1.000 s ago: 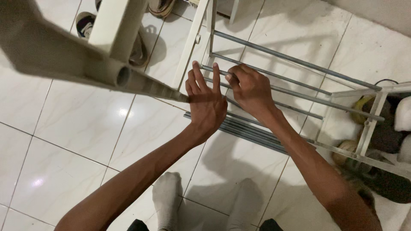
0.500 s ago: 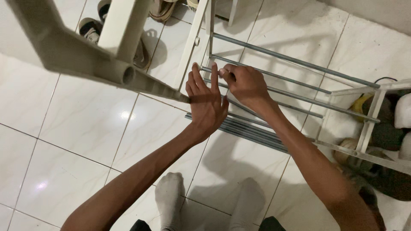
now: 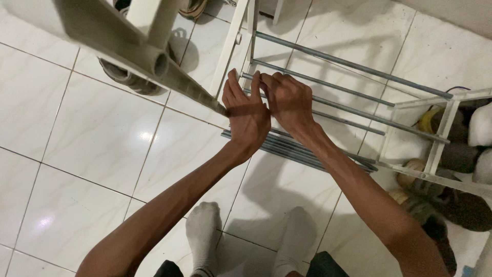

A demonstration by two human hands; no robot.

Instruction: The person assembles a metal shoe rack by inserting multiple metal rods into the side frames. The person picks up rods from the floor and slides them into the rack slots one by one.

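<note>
Since a second ago we have brought our two hands closer together: then a gap lay between them, and now our left hand and right hand touch side by side at the same spot on the rack. The view has also shifted, so the cream plastic frame piece in the near foreground now crosses higher and further left, covering more of the dark shoe on the floor behind it. Our left hand was spread flat with its fingers fanned apart; now the fingers stand upright and close together, their tips resting against the end of a thin grey metal rod where it meets the white upright post of the shoe rack. Our right hand is curled over that same rod just beside the post, knuckles up, fingers bent down around it; whether they fully clamp the rod we cannot tell, since the fingertips are hidden beneath the hand. Both forearms reach forward from the bottom of the view and converge at the rod, wrists nearly straight. The rod lies among several parallel rods that span the rack toward its white side frame on the right. A bundle of loose grey rods lies on the white tiled floor just below our wrists, and our feet in grey socks stand beneath.
</note>
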